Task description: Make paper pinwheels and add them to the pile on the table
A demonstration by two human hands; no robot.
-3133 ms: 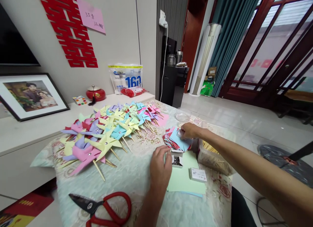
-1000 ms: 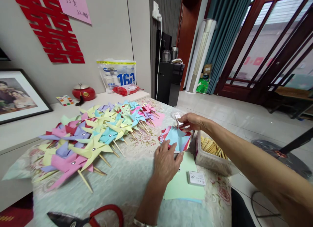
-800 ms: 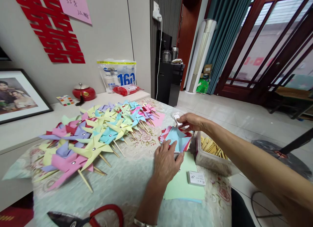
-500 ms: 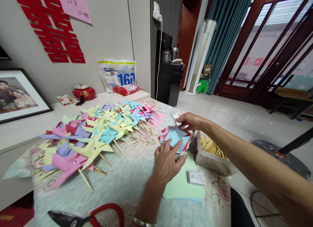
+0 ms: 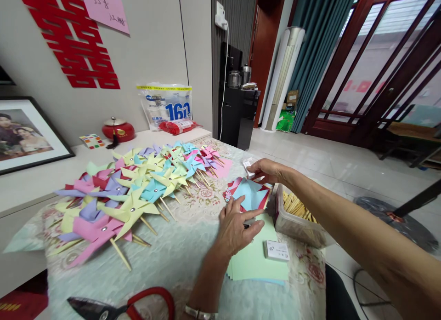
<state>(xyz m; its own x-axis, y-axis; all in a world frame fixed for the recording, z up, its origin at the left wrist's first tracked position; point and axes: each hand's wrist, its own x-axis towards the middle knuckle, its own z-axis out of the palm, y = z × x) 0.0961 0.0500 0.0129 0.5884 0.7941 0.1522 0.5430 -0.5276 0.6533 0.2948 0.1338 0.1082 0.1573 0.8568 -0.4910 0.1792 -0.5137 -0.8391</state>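
My left hand (image 5: 236, 225) lies palm down with fingers and thumb apart, at the near edge of a stack of colored paper pieces (image 5: 253, 193), light blue on top. A small dark thing (image 5: 248, 225) shows partly between its index finger and thumb. My right hand (image 5: 268, 171) is bent at the far side of the stack, with its fingers drawn together at a small clear-and-white box (image 5: 247, 166). Its fingertips are hidden, so what they pinch cannot be made out. Under my left hand are light green paper sheets (image 5: 257, 262), bearing a small white box (image 5: 276, 250).
Many paper pinwheels (image 5: 138, 186) on sticks cover the table's left. A plastic tub of short sticks (image 5: 298, 207) stands under my right forearm. Red-handled shears (image 5: 127, 306) lie at the near edge. A cup bag (image 5: 167, 108) and a red pot (image 5: 119, 130) stand behind.
My left hand has shifted slightly back toward me, its index finger now pointing more to the right. The dark thing beneath it shows more. My right hand stays at the small clear-and-white box.
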